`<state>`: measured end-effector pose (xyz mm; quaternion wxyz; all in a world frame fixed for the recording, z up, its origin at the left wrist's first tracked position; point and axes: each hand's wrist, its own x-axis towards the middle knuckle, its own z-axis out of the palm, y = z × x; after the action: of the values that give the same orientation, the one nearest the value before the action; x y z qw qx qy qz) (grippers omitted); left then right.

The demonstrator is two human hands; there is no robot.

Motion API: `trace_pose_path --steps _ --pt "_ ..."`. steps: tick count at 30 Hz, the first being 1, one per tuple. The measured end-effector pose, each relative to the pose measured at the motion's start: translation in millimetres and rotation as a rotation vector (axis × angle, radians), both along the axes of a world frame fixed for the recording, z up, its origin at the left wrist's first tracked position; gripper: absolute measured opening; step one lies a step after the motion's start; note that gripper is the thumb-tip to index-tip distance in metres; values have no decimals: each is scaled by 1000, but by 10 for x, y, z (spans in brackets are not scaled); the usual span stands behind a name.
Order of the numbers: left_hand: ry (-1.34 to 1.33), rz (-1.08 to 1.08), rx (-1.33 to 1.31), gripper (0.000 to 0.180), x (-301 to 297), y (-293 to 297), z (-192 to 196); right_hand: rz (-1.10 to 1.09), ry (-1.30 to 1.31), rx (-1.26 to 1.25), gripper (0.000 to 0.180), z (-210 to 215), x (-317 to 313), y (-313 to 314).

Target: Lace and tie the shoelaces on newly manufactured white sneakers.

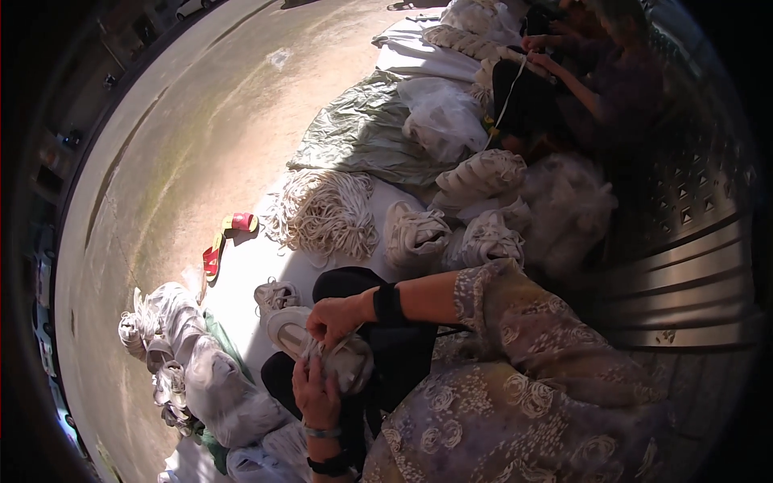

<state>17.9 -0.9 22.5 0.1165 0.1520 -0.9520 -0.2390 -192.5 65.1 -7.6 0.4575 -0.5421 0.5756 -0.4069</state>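
On my lap lies a pale shoe, its toe turned toward my body. My left hand has its fingers closed at the shoe's lacing area. Just above it my right hand makes a pinch over the same spot, with a thin white shoelace at its fingertips. The two hands nearly meet, so they hide most of the eyelets. Touching this shoe on its far left side is another white shoe, its opening facing up. Beyond that stands a smaller-looking laced shoe on the white sheet.
A heap of white shoelaces lies ahead. Bundled shoes stand right of it. Plastic-wrapped shoes crowd the left. Red slippers rest at the sheet's edge. Farther right, another person's hands hold a white strip. A perforated metal bench stands right.
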Motion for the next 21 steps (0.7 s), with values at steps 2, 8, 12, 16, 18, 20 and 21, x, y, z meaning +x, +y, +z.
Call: trace_pose_path --steps 2,8,12,16,18,20,21 --pt "4 1 1 40 3 11 -2 -47 148 -90 20 30 40 21" --pt "0 14 -8 42 15 36 -28 -171 849 -301 20 130 251 106" --pt "41 71 21 46 118 48 -32 -91 974 -245 23 192 296 184" --pt "-69 238 127 40 125 7 -56 -188 580 -177 15 52 224 189" --pt "-99 301 85 32 116 -21 -11 -267 428 -265 14 67 239 209" --pt "-56 311 50 22 92 -23 -25 -282 302 -127 19 131 187 269" --pt "-28 315 41 17 80 -30 -37 -268 278 -115 22 137 178 280"
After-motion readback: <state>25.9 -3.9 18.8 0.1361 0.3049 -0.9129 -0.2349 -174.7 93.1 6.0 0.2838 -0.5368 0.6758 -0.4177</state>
